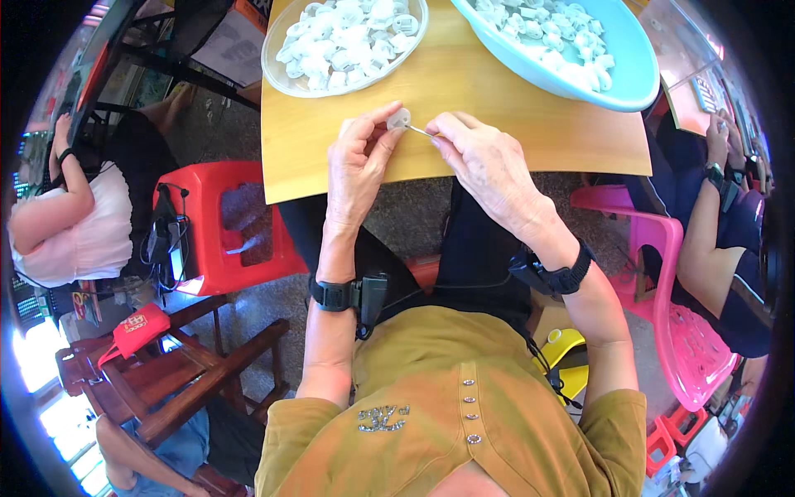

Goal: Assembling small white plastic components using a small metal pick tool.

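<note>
Between its thumb and fingers, my left hand [362, 156] pinches a small translucent white plastic part [399, 119] above the near edge of the table. A thin metal pick [421, 131] is gripped in my right hand [489, 157], and its tip meets the part. The exact kind of the part is too small to tell. Beyond my hands, a clear round tub [273, 62] holds many similar white pieces. To its right stands a light blue basin [638, 83] with more white pieces inside.
The wooden table [323, 141] curves across the front. A red plastic stool [215, 224] is at my left, with a brown wooden chair [199, 356] behind it. A pink chair [662, 273] stands at my right. Other people sit on both sides.
</note>
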Demonstrator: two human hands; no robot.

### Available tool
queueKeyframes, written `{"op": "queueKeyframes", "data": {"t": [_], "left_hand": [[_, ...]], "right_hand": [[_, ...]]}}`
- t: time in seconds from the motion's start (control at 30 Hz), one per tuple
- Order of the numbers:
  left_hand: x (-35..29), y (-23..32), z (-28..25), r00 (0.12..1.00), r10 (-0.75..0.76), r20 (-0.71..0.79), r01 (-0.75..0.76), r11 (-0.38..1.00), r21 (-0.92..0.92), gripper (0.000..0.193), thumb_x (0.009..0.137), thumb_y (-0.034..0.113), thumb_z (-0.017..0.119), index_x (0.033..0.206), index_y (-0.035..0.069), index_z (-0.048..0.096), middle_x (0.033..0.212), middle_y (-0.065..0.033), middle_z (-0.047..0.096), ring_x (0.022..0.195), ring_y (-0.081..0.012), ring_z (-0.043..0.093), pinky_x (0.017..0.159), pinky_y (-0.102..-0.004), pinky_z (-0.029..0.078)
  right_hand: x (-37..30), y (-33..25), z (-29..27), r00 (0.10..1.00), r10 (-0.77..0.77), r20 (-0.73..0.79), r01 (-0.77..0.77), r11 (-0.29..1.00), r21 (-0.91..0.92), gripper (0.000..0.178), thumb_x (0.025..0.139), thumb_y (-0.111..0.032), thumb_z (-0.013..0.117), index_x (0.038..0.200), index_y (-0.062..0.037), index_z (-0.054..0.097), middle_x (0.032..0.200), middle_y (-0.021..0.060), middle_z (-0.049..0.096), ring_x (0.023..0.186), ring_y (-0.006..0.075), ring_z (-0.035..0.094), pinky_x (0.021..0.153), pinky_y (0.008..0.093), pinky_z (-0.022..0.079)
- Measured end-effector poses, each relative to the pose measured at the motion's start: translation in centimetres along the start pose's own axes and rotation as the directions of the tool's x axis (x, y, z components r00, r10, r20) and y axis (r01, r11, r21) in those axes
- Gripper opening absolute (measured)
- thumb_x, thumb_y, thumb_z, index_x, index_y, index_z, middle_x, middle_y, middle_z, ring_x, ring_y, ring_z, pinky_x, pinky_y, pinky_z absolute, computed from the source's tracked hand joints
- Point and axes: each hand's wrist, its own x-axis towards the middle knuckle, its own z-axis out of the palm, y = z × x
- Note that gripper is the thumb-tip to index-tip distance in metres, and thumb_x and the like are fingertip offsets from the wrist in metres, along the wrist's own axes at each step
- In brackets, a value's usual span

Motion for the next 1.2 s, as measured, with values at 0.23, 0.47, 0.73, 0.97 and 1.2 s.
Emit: {"op": "queueKeyframes", "data": {"t": [0.23,0.47,0.73,0.97,1.2], "left_hand": [[-0.1,0.6,0.2,0.999,-0.045,-0.004,0.043,0.974,-0.224,0.037,0.094,0.006,0.055,0.129,0.0,0.047,0.112,-0.0077,0.061,0.101,-0.0113,0.056,0.09,-0.0241,0.043],[-0.1,0.7,0.0,0.998,-0.061,-0.012,0.059,0.989,-0.136,0.031,0.095,0.009,0.053,0.125,0.0,0.052,0.112,-0.0063,0.061,0.102,-0.0104,0.055,0.091,-0.0234,0.042],[-0.2,0.5,0.2,0.996,0.003,-0.087,-0.007,0.999,-0.036,0.028,0.092,0.006,0.058,0.12,0.004,0.059,0.099,-0.0066,0.063,0.09,-0.0116,0.058,0.082,-0.0249,0.047],[-0.4,0.0,0.0,1.0,-0.001,-0.022,0.001,1.0,-0.013,0.038,0.087,0.001,0.062,0.125,0.004,0.057,0.099,-0.0031,0.059,0.084,-0.0076,0.054,0.078,-0.0209,0.046],[-0.1,0.2,0.2,0.997,-0.037,-0.072,0.028,0.992,-0.119,0.038,0.084,0.001,0.066,0.121,0.006,0.06,0.092,-0.003,0.057,0.076,-0.0083,0.055,0.072,-0.022,0.047]], "right_hand": [[0.3,0.6,0.3,0.998,0.056,0.012,-0.057,0.996,0.068,0.011,0.088,-0.013,0.055,0.096,-0.0071,0.058,0.084,0.0126,0.06,0.076,0.0344,0.061,0.063,0.0425,0.05],[0.3,1.0,1.1,0.999,0.044,0.024,-0.046,0.996,0.073,0.019,0.085,-0.011,0.057,0.103,-0.0073,0.061,0.082,0.0127,0.06,0.075,0.0343,0.062,0.061,0.0424,0.05],[0.2,1.0,1.0,0.998,0.045,0.053,-0.047,0.998,0.047,0.022,0.084,-0.01,0.057,0.105,-0.0074,0.063,0.08,0.0129,0.059,0.072,0.0336,0.062,0.059,0.0424,0.05],[0.2,1.0,1.2,0.996,0.058,0.069,-0.061,0.997,0.042,0.024,0.083,-0.009,0.057,0.106,-0.0083,0.063,0.081,0.0127,0.059,0.073,0.0335,0.061,0.06,0.0419,0.05],[0.3,1.1,0.5,0.995,0.046,0.087,-0.053,0.996,0.071,0.025,0.084,-0.007,0.056,0.108,-0.0077,0.063,0.082,0.0135,0.059,0.073,0.034,0.061,0.059,0.0412,0.049]]}}
